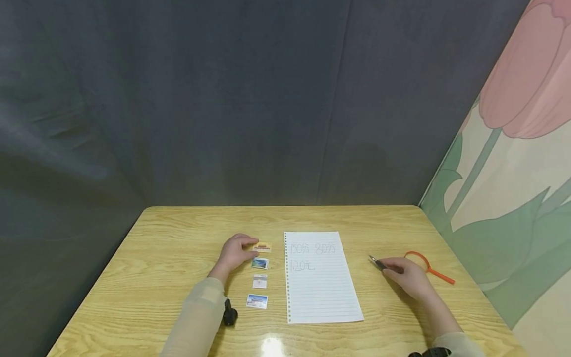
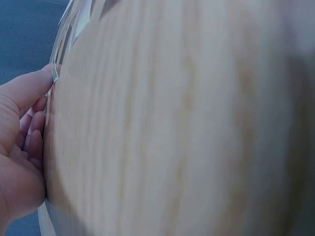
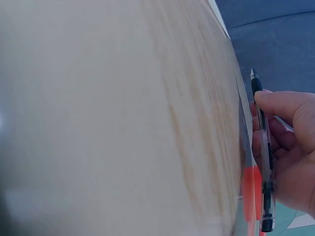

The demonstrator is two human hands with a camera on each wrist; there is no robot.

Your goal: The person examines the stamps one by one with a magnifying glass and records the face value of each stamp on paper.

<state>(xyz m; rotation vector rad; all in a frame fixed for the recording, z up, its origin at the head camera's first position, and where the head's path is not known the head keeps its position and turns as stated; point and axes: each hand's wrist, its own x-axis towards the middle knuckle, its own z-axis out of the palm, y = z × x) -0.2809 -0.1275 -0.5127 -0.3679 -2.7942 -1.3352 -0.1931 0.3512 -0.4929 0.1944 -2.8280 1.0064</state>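
Note:
My left hand [image 1: 235, 252] rests on the table at the left end of a yellow postage stamp [image 1: 263, 247], its thumb and index finger pinching the stamp's edges. In the left wrist view, the thumb [image 2: 34, 88] meets the stamp's pale edge. Below that stamp, a blue-green stamp [image 1: 260, 263], a pale grey stamp [image 1: 259, 281] and a blue-and-pink stamp [image 1: 257, 301] lie in a column. My right hand [image 1: 408, 277] holds a gel pen [image 3: 266, 147] with a clear barrel and black grip, its bare tip pointing away from the palm.
A lined sheet of paper [image 1: 323, 292] with handwritten figures lies between the hands. Behind my right hand is an orange magnifying glass [image 1: 441, 276]. A dark curtain [image 1: 267, 124] hangs beyond the wooden table [image 1: 178, 223]; a flower-painted wall [image 1: 513, 198] rises at the right.

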